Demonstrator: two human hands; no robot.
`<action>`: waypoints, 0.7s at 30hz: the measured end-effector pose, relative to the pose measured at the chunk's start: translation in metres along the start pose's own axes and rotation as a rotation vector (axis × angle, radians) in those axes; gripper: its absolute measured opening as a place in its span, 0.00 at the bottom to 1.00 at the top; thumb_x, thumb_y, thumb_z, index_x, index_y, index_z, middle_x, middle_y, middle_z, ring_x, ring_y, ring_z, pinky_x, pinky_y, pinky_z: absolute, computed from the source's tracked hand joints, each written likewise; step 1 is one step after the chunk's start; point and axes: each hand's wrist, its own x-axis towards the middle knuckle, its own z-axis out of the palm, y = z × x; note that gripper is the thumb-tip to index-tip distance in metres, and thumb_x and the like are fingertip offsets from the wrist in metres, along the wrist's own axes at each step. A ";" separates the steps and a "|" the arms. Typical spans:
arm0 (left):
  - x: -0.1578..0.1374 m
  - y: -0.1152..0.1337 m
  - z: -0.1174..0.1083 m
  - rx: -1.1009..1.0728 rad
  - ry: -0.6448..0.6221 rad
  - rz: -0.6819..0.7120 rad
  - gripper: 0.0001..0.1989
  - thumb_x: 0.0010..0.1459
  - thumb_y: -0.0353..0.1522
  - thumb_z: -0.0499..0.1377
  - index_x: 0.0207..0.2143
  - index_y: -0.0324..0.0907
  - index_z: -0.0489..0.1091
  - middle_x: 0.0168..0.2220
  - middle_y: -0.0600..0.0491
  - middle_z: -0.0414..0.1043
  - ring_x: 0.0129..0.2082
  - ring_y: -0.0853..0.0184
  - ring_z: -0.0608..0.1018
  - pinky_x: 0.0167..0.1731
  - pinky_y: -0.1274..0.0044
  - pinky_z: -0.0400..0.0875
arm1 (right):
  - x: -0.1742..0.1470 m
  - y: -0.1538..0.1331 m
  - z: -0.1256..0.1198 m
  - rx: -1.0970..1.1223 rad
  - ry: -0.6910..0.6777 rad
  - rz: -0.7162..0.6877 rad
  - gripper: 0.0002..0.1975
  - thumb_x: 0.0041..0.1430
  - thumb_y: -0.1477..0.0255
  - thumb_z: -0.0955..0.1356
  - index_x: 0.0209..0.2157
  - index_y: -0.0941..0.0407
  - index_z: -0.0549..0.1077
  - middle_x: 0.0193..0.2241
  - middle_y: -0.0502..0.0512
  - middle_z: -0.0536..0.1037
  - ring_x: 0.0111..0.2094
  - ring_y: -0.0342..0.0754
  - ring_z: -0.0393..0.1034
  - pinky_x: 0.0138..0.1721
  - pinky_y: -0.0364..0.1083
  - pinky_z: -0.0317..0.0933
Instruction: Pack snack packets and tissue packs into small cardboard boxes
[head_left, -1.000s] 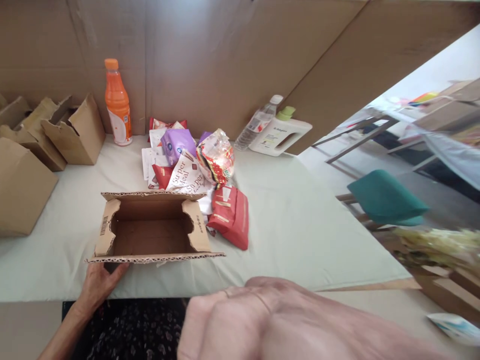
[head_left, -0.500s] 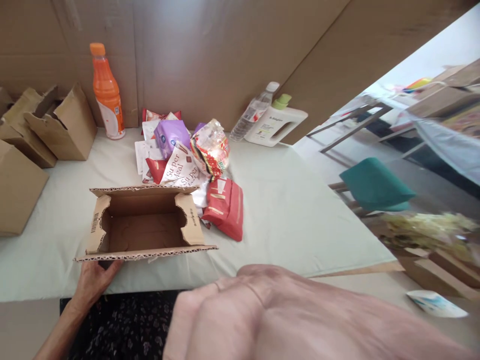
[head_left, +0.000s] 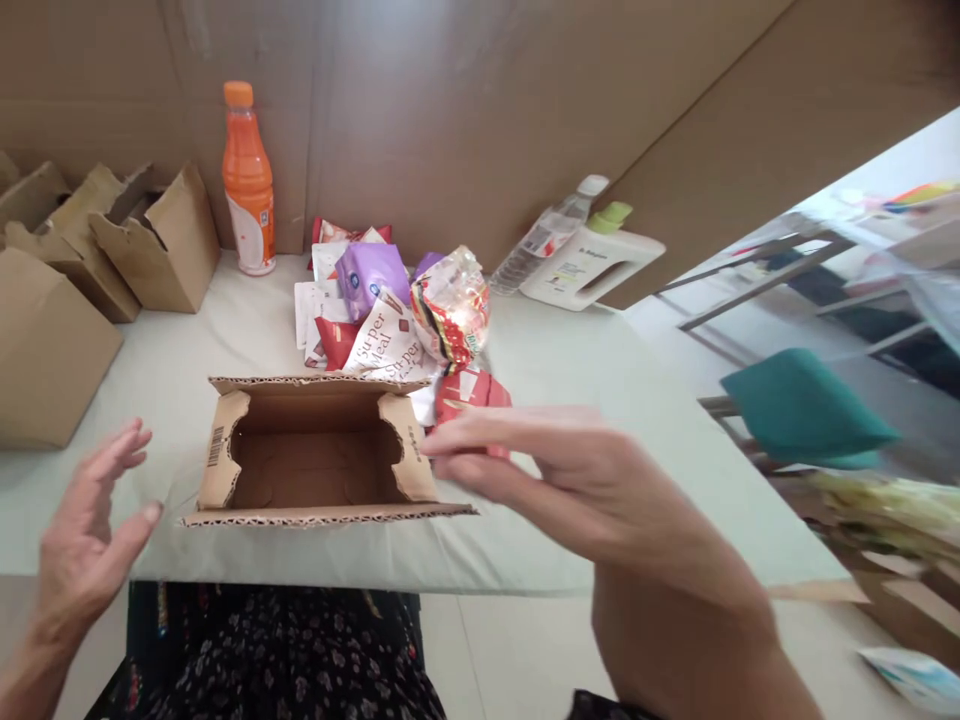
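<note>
Flanking box [head_left: 319, 465] nr front edge of table [head_left: 600, 375], mouth up prob. for easy access; with L hand [head_left: 84, 545] just left, thumb & fingers apart, gripping nothing; with R hand [head_left: 559, 470] nr right end, fingers close together – can't tell if touching or holding; with packets [head_left: 386, 340] heaped behind – prob. kept within reach.

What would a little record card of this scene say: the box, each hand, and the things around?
Cardboard box: open at the top, near the front edge of the table
Left hand: fingers spread, apart from the box
Right hand: by the box's right end; contact unclear
Partly behind right hand: red packet
Behind box: purple packet, white packet
Farther back: orange bottle, clear bottle, white jug
</note>
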 end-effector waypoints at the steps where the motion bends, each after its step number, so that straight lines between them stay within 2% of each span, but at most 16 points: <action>1: 0.011 0.013 -0.009 -0.011 -0.022 0.079 0.28 0.64 0.36 0.57 0.66 0.54 0.60 0.67 0.51 0.63 0.64 0.53 0.69 0.65 0.58 0.66 | 0.009 0.000 0.002 -0.119 -0.104 -0.019 0.11 0.70 0.70 0.64 0.42 0.51 0.80 0.36 0.54 0.82 0.36 0.49 0.77 0.38 0.48 0.71; 4: 0.048 0.055 -0.016 0.051 -0.262 0.406 0.25 0.65 0.36 0.57 0.64 0.55 0.64 0.64 0.53 0.67 0.65 0.54 0.69 0.65 0.58 0.64 | 0.038 -0.004 0.017 -0.344 -0.369 -0.213 0.13 0.69 0.72 0.64 0.37 0.53 0.81 0.41 0.56 0.83 0.44 0.52 0.75 0.49 0.51 0.66; 7: 0.080 0.082 -0.004 0.236 -0.499 0.698 0.20 0.62 0.41 0.60 0.56 0.50 0.73 0.54 0.50 0.78 0.57 0.53 0.77 0.64 0.57 0.66 | 0.063 -0.015 0.026 -0.533 -0.659 -0.300 0.13 0.69 0.71 0.66 0.32 0.55 0.80 0.32 0.55 0.82 0.36 0.50 0.73 0.43 0.50 0.63; 9: 0.093 0.084 0.002 0.351 -0.509 0.777 0.15 0.61 0.44 0.61 0.46 0.48 0.78 0.42 0.49 0.81 0.46 0.54 0.82 0.63 0.54 0.65 | 0.066 -0.020 0.021 -0.676 -0.732 -0.238 0.15 0.68 0.70 0.67 0.28 0.56 0.79 0.26 0.54 0.80 0.31 0.49 0.71 0.38 0.49 0.59; 10: 0.096 0.080 0.002 0.400 -0.479 0.798 0.15 0.61 0.45 0.61 0.43 0.47 0.78 0.38 0.50 0.81 0.40 0.55 0.82 0.63 0.53 0.64 | 0.063 -0.021 0.016 -0.726 -0.703 -0.194 0.16 0.68 0.69 0.67 0.26 0.57 0.78 0.24 0.54 0.79 0.30 0.49 0.69 0.38 0.50 0.58; 12: 0.095 0.065 -0.001 0.470 -0.389 0.838 0.17 0.60 0.47 0.61 0.43 0.47 0.78 0.34 0.53 0.79 0.35 0.58 0.81 0.66 0.53 0.59 | 0.046 -0.017 0.003 -0.748 -0.564 -0.116 0.17 0.67 0.70 0.67 0.24 0.57 0.76 0.24 0.55 0.78 0.32 0.50 0.69 0.41 0.51 0.57; 14: 0.087 0.045 -0.006 0.500 -0.309 0.875 0.19 0.59 0.46 0.62 0.48 0.47 0.76 0.36 0.54 0.79 0.38 0.59 0.81 0.69 0.57 0.52 | 0.022 -0.004 -0.008 -0.668 -0.424 -0.055 0.15 0.67 0.72 0.66 0.25 0.56 0.76 0.27 0.55 0.78 0.35 0.51 0.70 0.43 0.51 0.58; 16: 0.073 0.028 -0.007 0.487 -0.261 0.888 0.20 0.60 0.43 0.61 0.53 0.47 0.74 0.43 0.53 0.80 0.46 0.58 0.81 0.71 0.61 0.48 | -0.002 0.015 -0.012 -0.519 -0.317 -0.012 0.10 0.67 0.75 0.66 0.32 0.57 0.78 0.34 0.56 0.81 0.39 0.50 0.72 0.46 0.51 0.62; 18: 0.058 0.017 -0.005 0.450 -0.233 0.836 0.19 0.62 0.40 0.58 0.54 0.48 0.73 0.50 0.51 0.79 0.53 0.56 0.78 0.70 0.61 0.50 | -0.023 0.034 -0.011 -0.354 -0.213 0.004 0.09 0.67 0.75 0.65 0.40 0.56 0.79 0.42 0.57 0.82 0.45 0.50 0.75 0.50 0.52 0.65; 21: 0.043 0.012 0.001 0.403 -0.210 0.721 0.19 0.61 0.36 0.55 0.55 0.51 0.72 0.58 0.50 0.73 0.59 0.54 0.74 0.62 0.62 0.65 | -0.040 0.060 -0.010 -0.170 -0.057 -0.003 0.10 0.69 0.72 0.65 0.45 0.54 0.79 0.46 0.57 0.82 0.49 0.50 0.76 0.53 0.53 0.68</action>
